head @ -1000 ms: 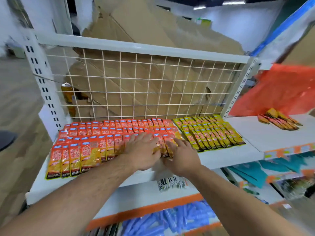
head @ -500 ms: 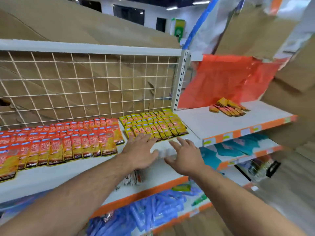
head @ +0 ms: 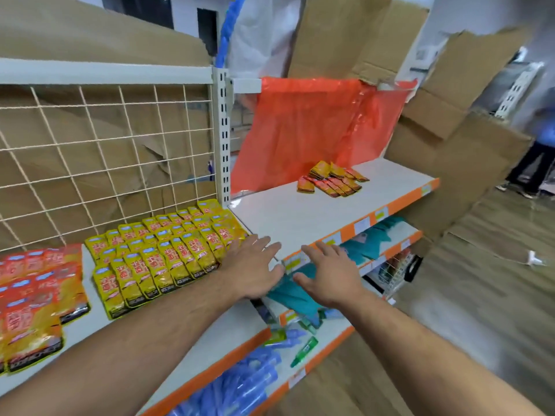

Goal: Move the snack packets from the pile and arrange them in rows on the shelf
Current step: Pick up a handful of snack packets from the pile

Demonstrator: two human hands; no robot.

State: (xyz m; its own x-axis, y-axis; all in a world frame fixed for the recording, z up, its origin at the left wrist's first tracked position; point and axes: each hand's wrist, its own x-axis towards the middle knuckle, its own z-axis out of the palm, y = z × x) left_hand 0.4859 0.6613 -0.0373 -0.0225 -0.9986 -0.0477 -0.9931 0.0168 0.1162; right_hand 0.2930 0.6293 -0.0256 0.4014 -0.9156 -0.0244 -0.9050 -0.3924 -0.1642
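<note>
Yellow snack packets lie in neat rows on the white shelf, with orange-red packets in rows to their left. A small pile of orange and brown packets sits further right on the neighbouring shelf. My left hand hovers flat at the right end of the yellow rows, fingers straight, holding nothing. My right hand is spread open just beyond the shelf's front edge, also empty. Both hands are well short of the pile.
A white wire grid backs the left shelf, with cardboard behind it. An orange plastic sheet hangs behind the pile. Lower shelves hold teal items and blue tubes. Cardboard boxes stand at right; a person's legs are far right.
The view has swung right, away from the orange-red rows. Both hands left the arranged packets and moved rightward along the shelf edge toward the pile, staying open and empty.
</note>
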